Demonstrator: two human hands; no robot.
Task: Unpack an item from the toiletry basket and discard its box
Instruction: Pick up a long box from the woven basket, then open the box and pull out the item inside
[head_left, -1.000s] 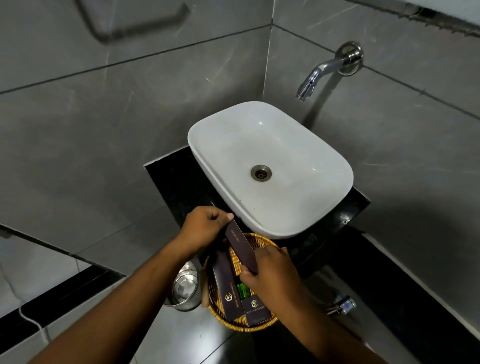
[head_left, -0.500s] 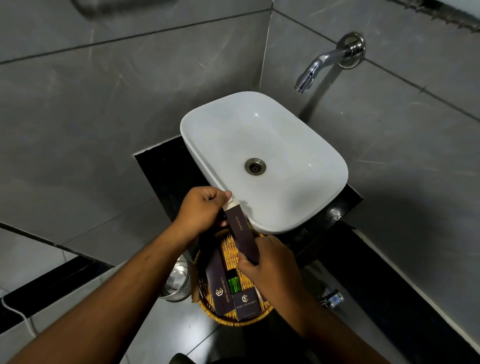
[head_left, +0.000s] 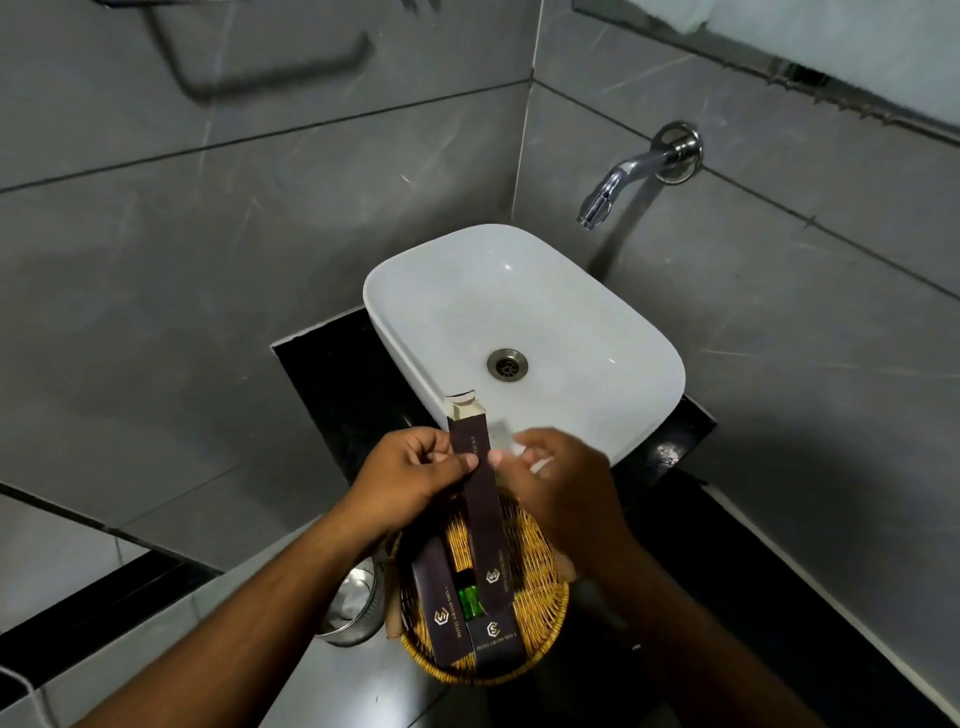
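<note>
My left hand (head_left: 410, 475) pinches a long dark brown box (head_left: 480, 499) at its upper part and holds it upright over the woven toiletry basket (head_left: 540, 597). The box's top flap (head_left: 462, 408) stands open and shows its pale inside. My right hand (head_left: 563, 486) is blurred, just right of the box, its thumb against the box's edge and its fingers closed on a pale clear-wrapped item (head_left: 504, 434). Two more dark boxes (head_left: 441, 603) and a green item (head_left: 470, 603) lie in the basket.
A white basin (head_left: 395, 332) sits on a black counter (head_left: 322, 364) beyond the hands, under a chrome wall tap (head_left: 623, 176). A steel bin (head_left: 353, 605) stands on the floor left of the basket. Grey tiled walls meet behind the basin.
The box's flap has come open. My left hand slid from the box's top to its side. My right hand left the lower box and rose beside its top with a pale item.
</note>
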